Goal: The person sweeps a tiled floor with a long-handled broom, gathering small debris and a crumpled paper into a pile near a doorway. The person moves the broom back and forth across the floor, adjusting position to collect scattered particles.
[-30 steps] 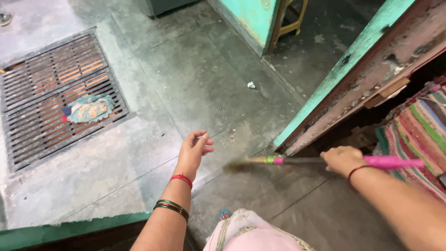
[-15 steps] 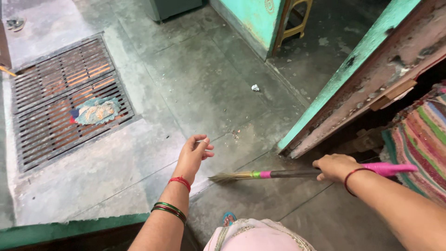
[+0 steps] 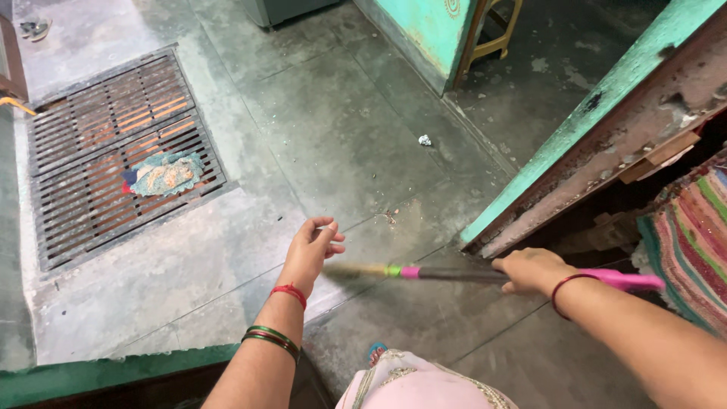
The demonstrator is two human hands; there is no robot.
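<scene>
**Broom held low over a stone floor, free hand raised**

While the right hand (image 3: 530, 270) is closed in a full fist around the dark shaft of the broom (image 3: 424, 272), the left hand (image 3: 310, 248) holds nothing: its fingers are loosely curled and partly open, thumb and forefinger near each other, and it hangs in the air above the floor (image 3: 318, 129). The broom lies nearly level across the lower middle of the view. Its pink handle end (image 3: 625, 280) sticks out behind the right wrist, green and pink bands mark the shaft's far end, and the straw bristles (image 3: 356, 269) point toward the left hand, ending just beside its fingers. The bristles are blurred, so whether they touch the floor cannot be told. A red thread circles each wrist; green and red bangles (image 3: 274, 340) sit lower on the left forearm.

Grey stone slabs make up the floor. A metal grate (image 3: 83, 197) is set into it at upper left, well apart from the hands, and a crumpled blue and orange cloth (image 3: 163, 173) lies on its bars. A small white scrap (image 3: 425, 140) rests on the slabs beyond the broom, and a few crumbs of debris (image 3: 390, 216) lie nearer, between scrap and bristles. At right stands a worn green door frame (image 3: 591, 129), with a striped mat (image 3: 693, 242) past it. A yellow stool leg (image 3: 492, 34) shows at the top edge.
</scene>
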